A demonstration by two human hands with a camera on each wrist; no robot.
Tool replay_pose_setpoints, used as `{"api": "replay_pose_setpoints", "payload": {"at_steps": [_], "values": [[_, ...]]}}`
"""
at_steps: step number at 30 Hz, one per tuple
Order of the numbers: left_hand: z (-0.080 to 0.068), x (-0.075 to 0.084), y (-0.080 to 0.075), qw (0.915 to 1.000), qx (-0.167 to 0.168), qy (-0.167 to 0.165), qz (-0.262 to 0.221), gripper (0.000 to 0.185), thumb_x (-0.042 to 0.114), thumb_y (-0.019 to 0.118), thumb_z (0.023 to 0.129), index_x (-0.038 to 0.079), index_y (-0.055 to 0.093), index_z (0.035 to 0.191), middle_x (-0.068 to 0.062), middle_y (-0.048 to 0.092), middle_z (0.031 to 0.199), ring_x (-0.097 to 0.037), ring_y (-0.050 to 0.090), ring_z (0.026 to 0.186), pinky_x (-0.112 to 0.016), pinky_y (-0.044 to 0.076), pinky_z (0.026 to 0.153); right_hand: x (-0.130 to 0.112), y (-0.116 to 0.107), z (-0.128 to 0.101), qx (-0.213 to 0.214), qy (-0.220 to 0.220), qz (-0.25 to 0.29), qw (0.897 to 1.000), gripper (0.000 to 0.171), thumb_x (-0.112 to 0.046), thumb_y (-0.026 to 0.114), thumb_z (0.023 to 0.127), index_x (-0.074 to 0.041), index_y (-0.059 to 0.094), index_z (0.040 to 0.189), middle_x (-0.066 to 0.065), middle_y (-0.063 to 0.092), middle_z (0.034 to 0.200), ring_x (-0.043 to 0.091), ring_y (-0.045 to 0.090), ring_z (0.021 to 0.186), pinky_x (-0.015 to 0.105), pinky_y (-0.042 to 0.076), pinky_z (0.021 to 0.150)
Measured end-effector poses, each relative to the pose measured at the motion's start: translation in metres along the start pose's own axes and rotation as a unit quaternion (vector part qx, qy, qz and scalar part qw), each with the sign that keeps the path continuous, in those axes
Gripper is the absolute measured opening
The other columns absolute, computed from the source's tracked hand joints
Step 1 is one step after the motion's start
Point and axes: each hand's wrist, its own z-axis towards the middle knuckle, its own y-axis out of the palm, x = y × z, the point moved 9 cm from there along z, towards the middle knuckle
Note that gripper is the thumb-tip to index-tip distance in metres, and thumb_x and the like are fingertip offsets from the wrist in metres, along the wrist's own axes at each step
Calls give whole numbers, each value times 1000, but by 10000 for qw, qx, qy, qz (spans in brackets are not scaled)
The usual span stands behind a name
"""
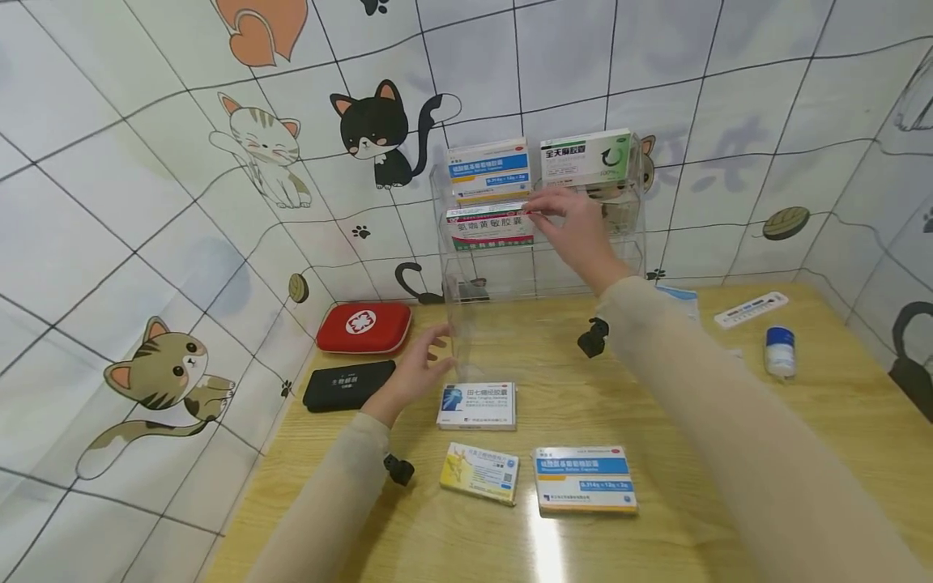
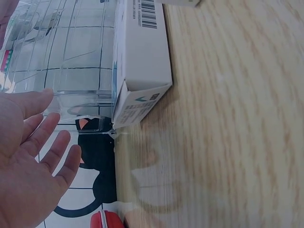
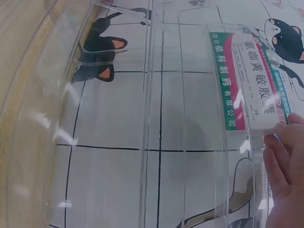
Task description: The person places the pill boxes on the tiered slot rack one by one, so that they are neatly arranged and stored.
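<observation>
My right hand (image 1: 572,227) pinches the right end of a white, red and green medicine box (image 1: 490,227) on the middle tier of a clear acrylic rack (image 1: 448,312). In the right wrist view, thumb and fingers meet at the corner of that box (image 3: 254,85). My left hand (image 1: 415,368) is beside the rack's lower left side, fingers spread and loosely bent. Nothing lies in its palm in the left wrist view. Just in front of the rack, a white medicine box with a blue picture (image 1: 477,406) lies on the table.
Blue-white (image 1: 490,172) and green-white (image 1: 585,159) boxes stand on the top tier. Nearer me lie yellow (image 1: 479,472) and blue-white (image 1: 585,479) boxes. At left are a red case (image 1: 363,327) and black pouch (image 1: 348,385); at right, a bottle (image 1: 780,353) and white test strip (image 1: 751,309).
</observation>
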Motion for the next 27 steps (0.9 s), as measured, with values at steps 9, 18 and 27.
{"api": "replay_pose_setpoints", "payload": {"at_steps": [9,18,27], "values": [[0,5,-1,9999,-24,152,6,63,10,70,98,4,42,154,-17,52,151,-33,53,130,-51,51,105,-23,-7,-56,190,-662,214,9974,26,-5,78,91,-9,78,117,6,72,131,24,63,129,42,48,113],[-1,2,0,10000,6,-7,78,61,13,70,99,9,43,154,-15,51,152,-30,53,131,-49,51,106,-8,-7,-157,-686,-297,15,9972,25,-11,81,89,-15,78,113,4,74,122,25,67,110,50,54,97],[-2,1,-1,9998,7,-29,186,62,12,70,99,9,42,154,-16,51,152,-30,52,131,-50,50,107,3,-28,-233,-1273,228,-418,9907,28,-12,84,87,-25,76,110,-3,73,118,19,70,97,41,60,82]]}}
